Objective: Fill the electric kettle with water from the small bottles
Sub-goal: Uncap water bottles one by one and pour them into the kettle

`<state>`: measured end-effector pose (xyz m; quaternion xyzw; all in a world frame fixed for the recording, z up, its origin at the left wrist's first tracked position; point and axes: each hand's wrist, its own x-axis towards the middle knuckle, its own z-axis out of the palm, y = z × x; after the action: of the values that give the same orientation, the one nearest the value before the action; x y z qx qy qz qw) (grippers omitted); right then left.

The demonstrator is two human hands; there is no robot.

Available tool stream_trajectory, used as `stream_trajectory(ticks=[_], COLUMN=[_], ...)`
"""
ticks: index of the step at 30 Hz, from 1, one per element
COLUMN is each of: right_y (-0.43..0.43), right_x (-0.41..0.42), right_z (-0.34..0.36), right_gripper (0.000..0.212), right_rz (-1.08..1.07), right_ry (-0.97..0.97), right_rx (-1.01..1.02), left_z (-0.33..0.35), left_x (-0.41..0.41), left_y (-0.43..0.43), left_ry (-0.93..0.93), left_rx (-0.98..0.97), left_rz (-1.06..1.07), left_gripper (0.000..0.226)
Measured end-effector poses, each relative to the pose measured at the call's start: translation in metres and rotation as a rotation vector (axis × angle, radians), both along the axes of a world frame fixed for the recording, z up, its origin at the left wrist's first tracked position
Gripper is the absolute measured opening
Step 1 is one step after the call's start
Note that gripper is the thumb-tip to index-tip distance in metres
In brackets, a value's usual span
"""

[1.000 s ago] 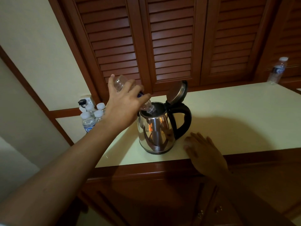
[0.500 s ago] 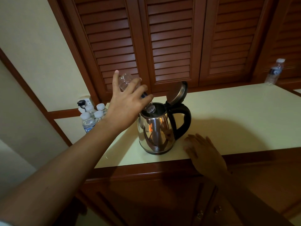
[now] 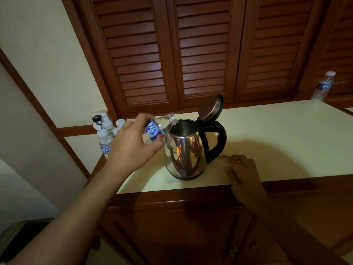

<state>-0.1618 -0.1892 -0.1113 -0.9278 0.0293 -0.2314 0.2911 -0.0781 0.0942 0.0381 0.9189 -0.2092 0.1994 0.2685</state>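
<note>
Near the front edge of the desk [image 3: 267, 131] stands the kettle [image 3: 184, 152], its lid [image 3: 211, 108] tipped up and the mouth open. Just beside its rim the left hand [image 3: 131, 146] is wrapped around a small bottle [image 3: 159, 128], tilted with the uncapped neck up and not quite over the opening. Whether water remains inside I cannot tell. If any does and the neck dips where it now sits, water could run down the steel side and pool on the desk. A knock from the bottle against the rim might also nudge the kettle, since nothing steadies it: the right hand [image 3: 241, 173] lies flat and loose at the front edge, holding nothing. More bottles [image 3: 107, 138] crowd the left rear corner, and another bottle [image 3: 323, 86] stands at the far right.
</note>
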Motion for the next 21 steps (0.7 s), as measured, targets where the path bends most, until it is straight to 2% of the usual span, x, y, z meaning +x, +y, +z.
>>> stream_trajectory(ticks=[3,8,13,16,21], right_y=[0.024,0.067,0.077,0.072,0.06], right_x=[-0.015,-0.023,-0.021,-0.025,-0.036], right_z=[0.035,0.093,0.104,0.105,0.116], right_gripper=[0.023,0.02,0.021,0.032,0.037], right_rz=[0.062,0.218,0.278,0.312,0.377], right_ry=[-0.052,-0.175,-0.098,-0.068,0.0], right_rx=[0.327,0.704,0.666,0.666,0.541], left_z=[-0.017,-0.052,-0.062,-0.063,-0.058], left_x=[-0.031,-0.067,-0.082,-0.084,-0.084], left_y=[0.002,-0.004,-0.011,-0.012,-0.02], left_ry=[0.166,0.305,0.386,0.381,0.432], left_rx=[-0.212,-0.404,-0.502,-0.504,-0.543], left_rz=[-0.091,-0.26,-0.296,-0.305,-0.39], left_gripper=[0.046,0.043,0.048,0.05,0.046])
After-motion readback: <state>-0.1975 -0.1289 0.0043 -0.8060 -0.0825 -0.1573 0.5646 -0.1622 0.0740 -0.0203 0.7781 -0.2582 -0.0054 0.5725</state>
